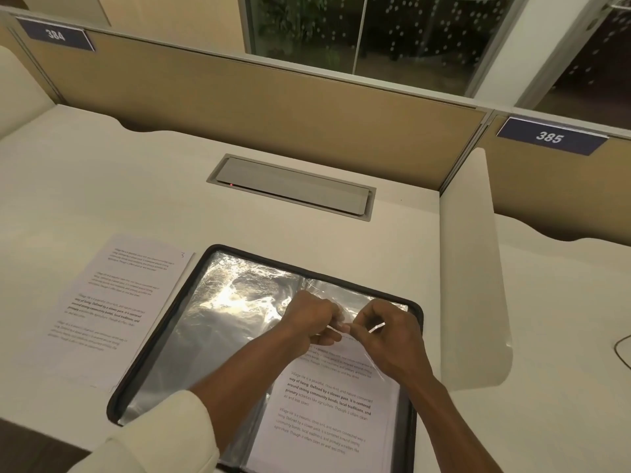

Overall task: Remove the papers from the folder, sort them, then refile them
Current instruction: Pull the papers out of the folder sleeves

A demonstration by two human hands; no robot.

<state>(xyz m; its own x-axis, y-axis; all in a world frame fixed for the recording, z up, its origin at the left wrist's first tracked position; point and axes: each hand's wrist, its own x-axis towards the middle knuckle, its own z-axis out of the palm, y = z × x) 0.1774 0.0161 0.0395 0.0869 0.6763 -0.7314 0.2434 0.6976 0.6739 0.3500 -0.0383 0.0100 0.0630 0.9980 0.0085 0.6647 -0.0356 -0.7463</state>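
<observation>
Cream sleeve [153,435] nearest, left hand [312,319] and right hand [386,339] pinch, fingers curled, a clear pocket [355,361] over a printed page [327,414] in the open folder [191,353] on the tabletop [136,186]. Loose papers [112,302] lie just beside it; removal looks unfinished, with sorting and refiling ahead.

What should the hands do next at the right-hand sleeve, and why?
Probably pull the printed sheet up out of the sleeve: left hand and right hand both pinch at its top edge, the sheet sits inside, and loose papers lie left of the folder.
</observation>
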